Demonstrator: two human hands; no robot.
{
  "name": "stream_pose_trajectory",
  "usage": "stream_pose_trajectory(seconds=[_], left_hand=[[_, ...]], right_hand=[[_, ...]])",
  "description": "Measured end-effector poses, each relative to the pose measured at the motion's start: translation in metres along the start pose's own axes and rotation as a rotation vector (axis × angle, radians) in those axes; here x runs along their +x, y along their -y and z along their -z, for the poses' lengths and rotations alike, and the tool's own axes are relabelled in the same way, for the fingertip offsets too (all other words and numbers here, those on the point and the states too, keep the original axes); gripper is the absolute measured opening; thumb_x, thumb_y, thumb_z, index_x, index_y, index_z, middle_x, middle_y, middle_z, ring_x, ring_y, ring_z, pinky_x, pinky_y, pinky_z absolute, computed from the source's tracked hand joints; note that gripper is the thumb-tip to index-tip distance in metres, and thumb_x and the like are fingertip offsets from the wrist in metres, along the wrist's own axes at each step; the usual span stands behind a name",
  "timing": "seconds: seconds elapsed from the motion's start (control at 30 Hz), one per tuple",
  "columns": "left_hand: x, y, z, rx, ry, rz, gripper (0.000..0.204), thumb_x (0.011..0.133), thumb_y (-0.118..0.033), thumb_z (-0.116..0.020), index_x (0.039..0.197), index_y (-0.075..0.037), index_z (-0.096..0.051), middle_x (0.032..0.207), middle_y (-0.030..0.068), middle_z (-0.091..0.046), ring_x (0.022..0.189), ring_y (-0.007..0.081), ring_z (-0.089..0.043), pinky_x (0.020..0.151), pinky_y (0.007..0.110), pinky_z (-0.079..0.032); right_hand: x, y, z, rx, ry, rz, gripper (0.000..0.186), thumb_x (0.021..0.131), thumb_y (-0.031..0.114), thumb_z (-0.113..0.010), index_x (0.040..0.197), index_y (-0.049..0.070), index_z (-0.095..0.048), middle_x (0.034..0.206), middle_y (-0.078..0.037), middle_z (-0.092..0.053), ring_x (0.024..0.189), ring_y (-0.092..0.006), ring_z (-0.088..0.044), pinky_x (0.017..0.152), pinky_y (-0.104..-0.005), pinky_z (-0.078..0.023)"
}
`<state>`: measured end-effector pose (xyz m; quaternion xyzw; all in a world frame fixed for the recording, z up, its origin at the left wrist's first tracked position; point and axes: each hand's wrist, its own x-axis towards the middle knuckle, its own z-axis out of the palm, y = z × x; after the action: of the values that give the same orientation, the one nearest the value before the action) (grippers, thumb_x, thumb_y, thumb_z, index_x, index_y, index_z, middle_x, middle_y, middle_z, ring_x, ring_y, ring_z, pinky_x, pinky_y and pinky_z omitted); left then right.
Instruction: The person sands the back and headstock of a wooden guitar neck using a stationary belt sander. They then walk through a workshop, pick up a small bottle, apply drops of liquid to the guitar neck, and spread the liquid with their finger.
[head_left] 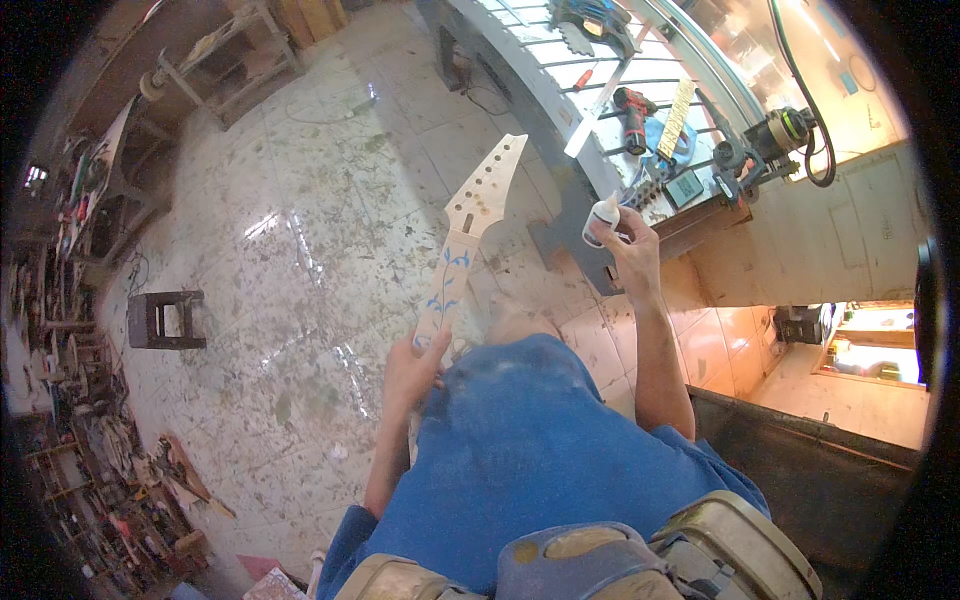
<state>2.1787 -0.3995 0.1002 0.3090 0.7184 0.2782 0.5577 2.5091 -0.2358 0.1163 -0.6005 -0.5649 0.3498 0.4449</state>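
Two bare hands show in my feed, both occupied. From where I sit, I see the left hand [413,365] wrapped around the lower part of a pale wooden guitar neck [451,262], which slants up and away in front of the blue shirt [540,430], above the tiled floor [280,300]. Blue leafy vine shapes run along its face, and the headstock [487,185] at the far end has a row of tuner holes. I have the right hand [634,245] well apart from the neck, fingers closed on a white squeeze bottle [600,224], its nozzle pointing up, near the workbench [588,180]. On that bench I make out a red-and-black cordless drill [633,118] beside a yellowish perforated strip [677,120].
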Motion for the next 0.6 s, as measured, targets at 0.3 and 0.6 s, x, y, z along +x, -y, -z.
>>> stream_pose_trajectory(seconds=[0.3, 0.6], left_hand=[[0.058, -0.038, 0.012, 0.023, -0.056, 0.046, 0.054, 0.094, -0.045, -0.071, 0.111, 0.006, -0.067, 0.07, 0.0112, -0.067, 0.052, 0.017, -0.065, 0.05, 0.031, -0.052], [0.174, -0.097, 0.043, -0.029, -0.085, 0.068, 0.051, 0.096, -0.042, -0.071, 0.111, 0.005, -0.066, 0.071, 0.0104, -0.066, 0.054, 0.0172, -0.065, 0.049, 0.031, -0.054]], right_hand=[[0.101, -0.01, -0.025, -0.107, -0.063, 0.042, 0.035, 0.084, 0.022, -0.083, 0.11, 0.001, -0.074, 0.093, -0.006, -0.073, 0.083, -0.0124, -0.068, 0.076, -0.0289, -0.053], [0.337, -0.075, -0.077, -0.385, -0.247, 0.162, 0.031, 0.078, 0.023, -0.083, 0.1, 0.004, -0.077, 0.086, -0.015, -0.074, 0.079, -0.0266, -0.072, 0.075, -0.0396, -0.054]])
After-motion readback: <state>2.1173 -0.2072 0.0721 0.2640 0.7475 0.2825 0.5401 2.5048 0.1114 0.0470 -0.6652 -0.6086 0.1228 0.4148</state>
